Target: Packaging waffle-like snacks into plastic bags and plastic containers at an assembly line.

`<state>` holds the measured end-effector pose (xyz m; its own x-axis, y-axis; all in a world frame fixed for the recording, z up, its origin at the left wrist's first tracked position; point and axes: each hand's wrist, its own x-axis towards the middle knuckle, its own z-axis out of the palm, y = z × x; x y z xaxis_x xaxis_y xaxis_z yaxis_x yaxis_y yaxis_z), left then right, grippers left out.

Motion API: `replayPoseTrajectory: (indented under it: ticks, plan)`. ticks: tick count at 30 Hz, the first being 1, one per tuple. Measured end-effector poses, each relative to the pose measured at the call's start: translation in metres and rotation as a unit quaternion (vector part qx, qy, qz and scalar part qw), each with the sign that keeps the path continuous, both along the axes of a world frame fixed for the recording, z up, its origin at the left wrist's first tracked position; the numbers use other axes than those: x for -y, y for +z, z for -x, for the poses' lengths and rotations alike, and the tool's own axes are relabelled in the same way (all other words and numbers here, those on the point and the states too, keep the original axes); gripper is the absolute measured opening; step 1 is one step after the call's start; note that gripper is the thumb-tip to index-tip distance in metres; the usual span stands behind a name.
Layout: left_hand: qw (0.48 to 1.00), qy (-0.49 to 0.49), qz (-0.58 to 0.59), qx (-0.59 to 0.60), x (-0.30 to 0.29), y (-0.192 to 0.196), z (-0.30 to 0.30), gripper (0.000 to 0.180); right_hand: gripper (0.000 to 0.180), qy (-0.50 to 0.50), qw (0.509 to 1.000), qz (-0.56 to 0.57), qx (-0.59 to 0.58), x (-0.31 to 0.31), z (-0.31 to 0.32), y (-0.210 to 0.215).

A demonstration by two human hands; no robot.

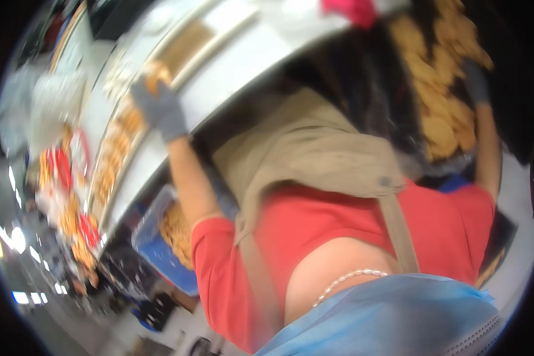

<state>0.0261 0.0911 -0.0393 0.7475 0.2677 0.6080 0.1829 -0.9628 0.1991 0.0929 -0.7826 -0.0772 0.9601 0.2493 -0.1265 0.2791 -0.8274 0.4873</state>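
Note:
My left hand [163, 113], in a grey glove, is over a long white work surface. Its fingers close on a small tan-orange piece [159, 75], whose kind is too blurred to make out. Beside that hand, a row of similar tan-orange pieces [114, 151] runs along the white surface. At the far right my right hand [476, 83], also grey-gloved, touches or hovers at the edge of a heap of flat, rounded tan pieces [439, 133] lying in dark plastic. Motion blur and the dark background hide its fingers.
A blue crate [160, 252] lined with clear plastic holds more tan pieces below my left arm. Beyond the row are clear plastic bags [56, 107] and red-and-tan packs [59, 169]. A pink-red item [351, 9] lies at the far edge. The white surface's edge [243, 89] runs diagonally before me.

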Motion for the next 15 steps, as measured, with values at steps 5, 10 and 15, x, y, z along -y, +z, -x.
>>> replayPoseTrajectory:
  ticks: [5,10,15]
  plan:
    - [0.995,0.017,0.050,-0.081,0.003,0.020,0.015,0.040,0.043,-0.162,0.967,-0.191,-0.037,-0.038,0.009,0.085]
    - [0.993,0.007,0.102,-0.062,0.025,0.027,-0.001,0.062,0.047,-0.131,0.825,-0.550,0.018,-0.200,0.011,0.151]
    - [0.973,0.000,0.217,-0.073,0.012,0.045,-0.024,0.088,0.039,-0.032,0.780,-0.619,-0.085,-0.347,-0.007,0.137]
